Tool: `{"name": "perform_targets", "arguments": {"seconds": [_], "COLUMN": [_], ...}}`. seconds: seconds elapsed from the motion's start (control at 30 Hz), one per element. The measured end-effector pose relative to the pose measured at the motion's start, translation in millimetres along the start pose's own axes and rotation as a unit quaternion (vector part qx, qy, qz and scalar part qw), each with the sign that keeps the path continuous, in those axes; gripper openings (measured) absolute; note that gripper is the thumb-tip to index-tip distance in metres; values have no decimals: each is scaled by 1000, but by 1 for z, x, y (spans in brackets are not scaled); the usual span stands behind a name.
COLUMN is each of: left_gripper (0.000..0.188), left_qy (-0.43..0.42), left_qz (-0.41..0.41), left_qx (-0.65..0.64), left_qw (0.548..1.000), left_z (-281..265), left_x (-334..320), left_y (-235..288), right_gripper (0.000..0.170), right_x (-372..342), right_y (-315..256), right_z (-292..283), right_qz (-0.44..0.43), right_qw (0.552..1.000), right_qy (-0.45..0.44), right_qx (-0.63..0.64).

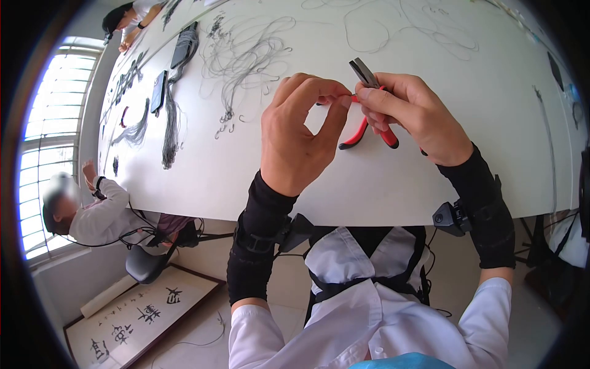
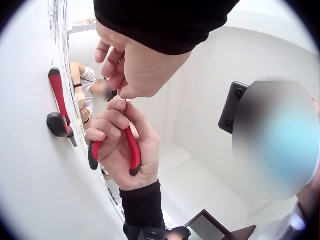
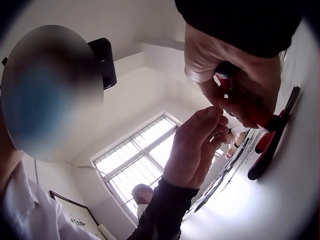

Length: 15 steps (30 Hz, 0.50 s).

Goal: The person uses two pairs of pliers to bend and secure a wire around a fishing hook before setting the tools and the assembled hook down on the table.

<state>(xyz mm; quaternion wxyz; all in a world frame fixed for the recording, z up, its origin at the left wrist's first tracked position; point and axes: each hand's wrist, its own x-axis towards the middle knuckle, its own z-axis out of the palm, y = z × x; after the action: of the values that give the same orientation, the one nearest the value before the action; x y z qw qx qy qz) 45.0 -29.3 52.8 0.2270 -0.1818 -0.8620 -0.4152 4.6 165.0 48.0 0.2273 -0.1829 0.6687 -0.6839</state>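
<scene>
My right hand (image 1: 424, 117) grips pliers (image 1: 390, 136) with red and black handles, their metal jaws pointing up and away from me. In the left wrist view both handles (image 2: 134, 152) show against the palm. Close to its fingertips, my left hand (image 1: 295, 135) pinches a small thin thing between thumb and forefinger; I cannot tell what it is, as the fingertips hide most of it. Below the hands, a second pair of red and black pliers (image 2: 60, 100) lies on the table.
Fine dark line with hooks (image 1: 230, 114) spreads loosely over the white table (image 1: 246, 178). Beyond it are bundled dark strands (image 1: 171, 132) and two phones, one a black phone (image 1: 159, 92). Another person (image 1: 101, 209) sits at the left, and one more is at the far corner.
</scene>
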Motion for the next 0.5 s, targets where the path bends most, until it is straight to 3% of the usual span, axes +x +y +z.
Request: {"name": "perform_targets", "arguments": {"seconds": [0.13, 0.33, 0.5], "left_gripper": [7, 6, 11], "left_qy": [3, -20, -60], "left_qz": [-6, -69, -170], "left_qx": [-10, -88, -184], "left_qw": [1000, 993, 966], "left_z": [1, 1, -4], "left_x": [-1, -2, -2], "left_y": [0, -3, 1], "right_gripper": [28, 27, 26], "right_x": [-2, 0, -2], "right_y": [-1, 4, -2], "right_z": [0, 3, 2], "right_qz": [-13, -149, -179], "right_qw": [998, 974, 954], "right_qy": [20, 51, 57], "right_qx": [-56, -160, -235]}}
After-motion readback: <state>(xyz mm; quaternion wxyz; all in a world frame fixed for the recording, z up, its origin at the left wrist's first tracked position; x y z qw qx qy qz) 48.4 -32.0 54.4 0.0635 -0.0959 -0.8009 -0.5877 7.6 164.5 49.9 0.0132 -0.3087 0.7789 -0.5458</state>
